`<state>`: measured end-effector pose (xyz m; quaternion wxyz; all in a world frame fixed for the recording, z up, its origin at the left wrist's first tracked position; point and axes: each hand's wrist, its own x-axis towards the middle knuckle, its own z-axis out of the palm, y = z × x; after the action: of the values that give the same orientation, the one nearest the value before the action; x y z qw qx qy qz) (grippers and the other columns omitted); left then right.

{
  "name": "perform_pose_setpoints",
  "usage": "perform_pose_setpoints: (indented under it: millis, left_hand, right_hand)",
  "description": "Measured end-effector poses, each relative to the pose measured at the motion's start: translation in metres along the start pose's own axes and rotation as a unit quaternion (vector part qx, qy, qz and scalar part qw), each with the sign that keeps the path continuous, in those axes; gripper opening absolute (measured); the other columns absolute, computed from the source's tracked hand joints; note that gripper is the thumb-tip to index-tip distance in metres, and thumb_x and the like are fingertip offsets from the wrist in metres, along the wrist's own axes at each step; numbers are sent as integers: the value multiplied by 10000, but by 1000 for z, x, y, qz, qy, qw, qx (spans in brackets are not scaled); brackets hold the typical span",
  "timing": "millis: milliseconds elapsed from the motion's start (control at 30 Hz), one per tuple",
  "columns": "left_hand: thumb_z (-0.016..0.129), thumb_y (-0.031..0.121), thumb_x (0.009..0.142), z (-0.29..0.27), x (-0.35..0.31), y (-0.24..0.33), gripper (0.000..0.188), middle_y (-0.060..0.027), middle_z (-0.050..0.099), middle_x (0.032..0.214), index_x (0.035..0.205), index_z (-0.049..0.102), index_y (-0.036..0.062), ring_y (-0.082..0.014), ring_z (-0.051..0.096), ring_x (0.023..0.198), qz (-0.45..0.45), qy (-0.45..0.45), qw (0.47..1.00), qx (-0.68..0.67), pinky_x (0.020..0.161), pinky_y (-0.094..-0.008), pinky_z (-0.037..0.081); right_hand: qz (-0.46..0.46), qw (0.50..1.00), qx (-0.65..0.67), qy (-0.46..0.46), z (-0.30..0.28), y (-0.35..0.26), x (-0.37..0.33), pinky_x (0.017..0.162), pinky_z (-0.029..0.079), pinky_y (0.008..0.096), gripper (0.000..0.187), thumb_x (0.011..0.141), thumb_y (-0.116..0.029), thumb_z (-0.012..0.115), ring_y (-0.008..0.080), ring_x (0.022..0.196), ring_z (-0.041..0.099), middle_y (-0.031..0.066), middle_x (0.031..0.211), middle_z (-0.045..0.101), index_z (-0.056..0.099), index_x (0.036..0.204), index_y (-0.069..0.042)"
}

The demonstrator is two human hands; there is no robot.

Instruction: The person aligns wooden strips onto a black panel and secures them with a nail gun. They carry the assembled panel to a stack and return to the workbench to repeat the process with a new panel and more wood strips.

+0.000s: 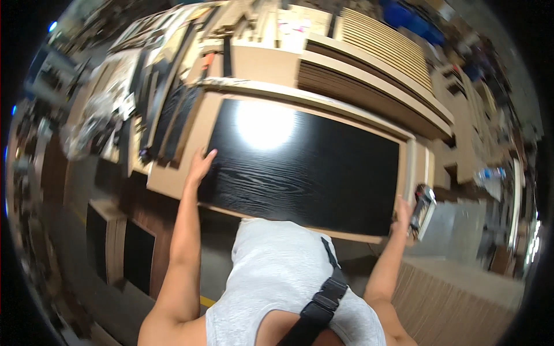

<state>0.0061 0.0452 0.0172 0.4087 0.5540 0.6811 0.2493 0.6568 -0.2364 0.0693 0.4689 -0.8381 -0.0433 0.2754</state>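
Observation:
A large black wood-grain panel (311,173) lies flat on a tan board (167,180), with a bright glare near its far left. At the panel's left edge is my left hand (199,166), its thumb over the black face and its fingers along the side, gripping it. My right hand (402,213) grips the opposite edge; part of its fingers is hard to make out. Just right of that hand rests a dark and silver power tool (424,206). A pale strip (323,99) runs along the panel's far side.
Stacked boards (375,86) stand behind the panel. Offcut strips (173,109) and clear plastic wrap (86,130) crowd the left. Black panels (138,254) lean below at left. A ribbed brown stack (456,305) stands at lower right, a plastic bottle (490,173) beyond it.

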Motion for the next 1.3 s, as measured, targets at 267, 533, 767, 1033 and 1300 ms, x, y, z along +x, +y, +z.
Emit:
perform_pose_setpoints:
  millis: [267, 533, 767, 1033, 1300]
  left_hand:
    - [705, 495, 879, 22, -49, 61, 862, -279, 308, 1545, 1518, 365, 27, -410, 326, 1435, -25, -33, 991, 130, 1174, -477, 297]
    - [675, 496, 897, 43, -33, 70, 905, -253, 295, 1587, 1540, 295, -14, -361, 277, 1481, -18, -121, 992, 12, 1202, -442, 229]
    - [696, 482, 891, 56, -20, 85, 919, -273, 281, 1579, 1530, 295, -43, -374, 289, 1469, -4, -148, 989, -23, 1193, -460, 246]
    - [629, 592, 879, 56, -19, 94, 930, -249, 273, 1580, 1531, 327, 2, -368, 254, 1478, -44, -152, 986, -50, 1196, -475, 221]
    - [628, 521, 922, 36, -8, 75, 821, -196, 329, 1582, 1513, 371, 11, -308, 263, 1486, -24, -208, 975, -72, 1212, -426, 181]
  right_hand:
    - [160, 969, 80, 170, 17, 75, -124, 836, 487, 423, 292, 907, -309, 703, 196, 919, 582, 43, 1015, 566, 600, 1071, -92]
    - [107, 935, 334, 63, 29, 64, -140, 1057, 411, 560, 961, 851, -163, 717, 291, 1438, 330, 138, 1536, 330, 122, 1600, -79]
    - [67, 890, 451, 8, 18, 81, -122, 1144, 298, 596, 972, 868, -149, 673, 338, 1495, 199, 164, 1573, 255, 45, 1608, -102]
    - [57, 873, 483, -11, 18, 73, -123, 1165, 234, 601, 1020, 847, -129, 673, 246, 1174, 421, 95, 1313, 386, 2, 1615, -146]
    - [81, 864, 498, 4, 18, 88, -117, 1160, 239, 613, 861, 866, -274, 676, 317, 1419, 326, 169, 1599, 230, 190, 1563, -139]
